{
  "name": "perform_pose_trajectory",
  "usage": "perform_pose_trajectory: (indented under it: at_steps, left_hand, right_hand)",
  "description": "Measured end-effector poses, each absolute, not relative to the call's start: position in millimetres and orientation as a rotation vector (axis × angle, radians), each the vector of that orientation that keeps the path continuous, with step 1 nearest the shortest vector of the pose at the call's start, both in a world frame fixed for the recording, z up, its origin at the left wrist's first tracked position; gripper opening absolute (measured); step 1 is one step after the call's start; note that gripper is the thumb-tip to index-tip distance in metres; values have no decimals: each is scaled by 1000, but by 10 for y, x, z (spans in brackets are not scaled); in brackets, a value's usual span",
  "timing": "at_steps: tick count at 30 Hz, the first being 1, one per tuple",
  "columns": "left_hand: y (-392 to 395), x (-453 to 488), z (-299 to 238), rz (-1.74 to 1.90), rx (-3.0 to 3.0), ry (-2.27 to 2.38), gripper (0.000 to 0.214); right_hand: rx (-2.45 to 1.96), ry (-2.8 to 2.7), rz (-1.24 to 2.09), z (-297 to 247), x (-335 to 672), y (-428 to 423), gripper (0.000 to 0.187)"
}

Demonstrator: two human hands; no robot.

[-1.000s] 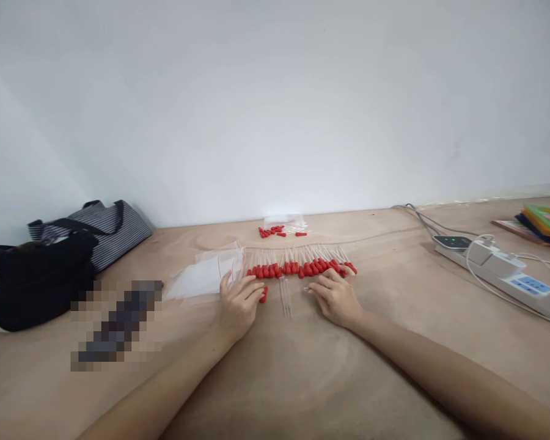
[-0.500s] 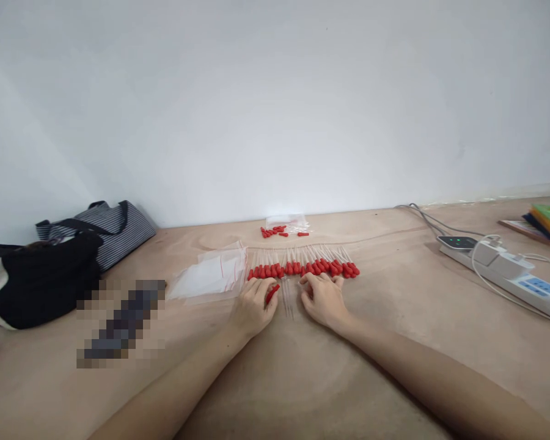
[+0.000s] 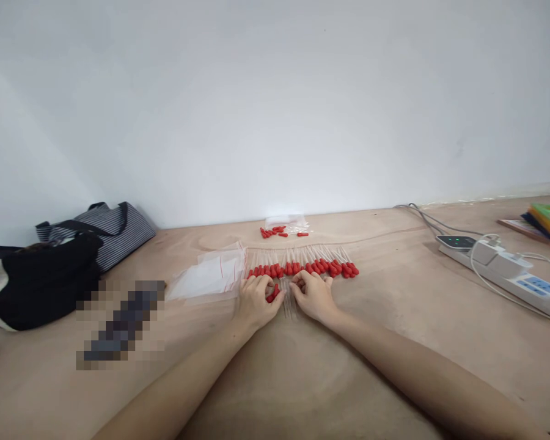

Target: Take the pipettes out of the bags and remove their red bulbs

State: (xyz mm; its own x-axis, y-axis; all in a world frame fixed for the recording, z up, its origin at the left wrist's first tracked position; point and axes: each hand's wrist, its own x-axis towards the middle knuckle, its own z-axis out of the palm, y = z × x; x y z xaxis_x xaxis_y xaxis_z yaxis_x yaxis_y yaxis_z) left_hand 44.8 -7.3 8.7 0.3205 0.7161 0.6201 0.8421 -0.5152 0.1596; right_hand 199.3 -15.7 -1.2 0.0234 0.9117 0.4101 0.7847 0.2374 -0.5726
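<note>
My left hand (image 3: pixel 257 302) is curled around red rubber bulbs (image 3: pixel 273 294), which show between its thumb and fingers. Thin clear glass tubes (image 3: pixel 288 307) lie on the table between my two hands. My right hand (image 3: pixel 315 295) is bent, with thumb and fingertips together at the right edge of these tubes; whether one is gripped is too small to see. Just beyond both hands runs a row of droppers with red bulbs (image 3: pixel 318 266), bulbs toward me and pale stems pointing away. Left of the row are flat clear zip bags (image 3: pixel 206 275).
Near the wall, loose red bulbs (image 3: pixel 271 232) lie by a clear bag (image 3: pixel 284 221). To the left sit a black bag (image 3: pixel 50 281), a striped bag (image 3: pixel 131 229) and a blurred-out dark object (image 3: pixel 123 321). A power strip (image 3: pixel 538 284) with cables is on the right.
My right hand has moved left, its fingertips now at the glass tubes. The left hand has shifted slightly right, and more red bulb shows in it.
</note>
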Motion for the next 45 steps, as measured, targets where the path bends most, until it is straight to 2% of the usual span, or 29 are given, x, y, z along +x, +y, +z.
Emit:
perform_pose_trajectory:
  at_steps: [2,6,13,18,27,33,35,40,45]
  left_hand:
    - [-83,393,125,-993,-2362,-1469,20]
    - [10,233,227,-975,-2276,-1566,11]
    - [240,196,282,-726,-2398,-1400,17]
    - [313,260,230,-677,-2442,-1318,12]
    - [139,149,312,-1047,-2270,-1290,15]
    - [-187,130,280,-1301,-2217,-1100,14]
    - [-254,174,273,-1356,-2198,-993,13]
    - [-268,302,246,-1445,-2345,-754,17]
    - [-172,326,176,-1387,-2597,-617,22]
  right_hand:
    - [-1524,-1792,210,-20,2052,-202,7]
    - [-1464,-1846,161,-31,2206,-297,7]
    - [-1338,-2060,-59,-55,2257,-339,11]
    - [-1250,-2145,-116,-27,2220,-344,19]
    - [-1154,-2294,-103,59,2148,-316,34]
    - [-1213,-2018,-82,13,2281,-316,26]
    - [-1188,-1985,-135,17,2317,-319,26]
    - [-1092,-1976,-398,59,2343,-329,43]
    - [-945,-2069,-479,-11,2360,-307,18]
